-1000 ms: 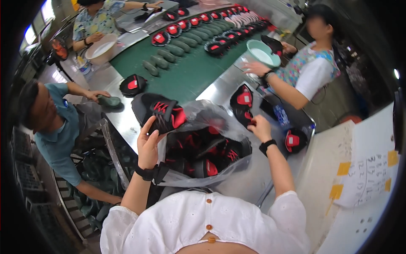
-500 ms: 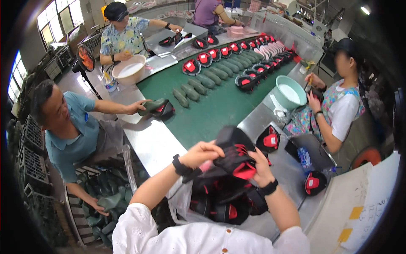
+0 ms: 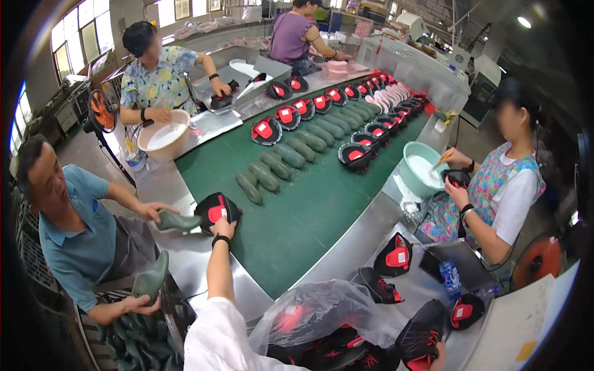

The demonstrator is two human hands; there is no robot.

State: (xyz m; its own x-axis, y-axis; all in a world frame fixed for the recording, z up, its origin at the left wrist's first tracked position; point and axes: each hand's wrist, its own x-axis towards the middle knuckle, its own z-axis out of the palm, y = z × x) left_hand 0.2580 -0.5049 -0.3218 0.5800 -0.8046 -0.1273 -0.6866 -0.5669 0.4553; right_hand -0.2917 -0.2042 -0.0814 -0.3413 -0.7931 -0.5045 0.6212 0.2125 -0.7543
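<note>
Stretched far forward, my left hand (image 3: 223,229) has its fingers closed on the near edge of a black shoe upper (image 3: 228,203) with a red lining and a white label. It lies at the left corner of the green belt, beside the green shoe last (image 3: 177,221) in a co-worker's hand. At the lower right, my right hand (image 3: 440,357), partly cut off by the picture's edge, grips another black shoe upper (image 3: 422,331) with red laces. Next to it a clear plastic bag (image 3: 297,309) holds several more uppers.
Rows of green lasts (image 3: 291,154) and shoe uppers lie on the green belt (image 3: 291,222). Co-workers sit or stand on both sides, with a pink basin (image 3: 164,142) and a mint basin (image 3: 422,185). A bottle (image 3: 450,276) and loose uppers rest on the right-hand metal table.
My left hand has left the upper both hands held and reached forward left to another. My right hand has lowered its upper to the right. The co-worker at left has raised a second last.
</note>
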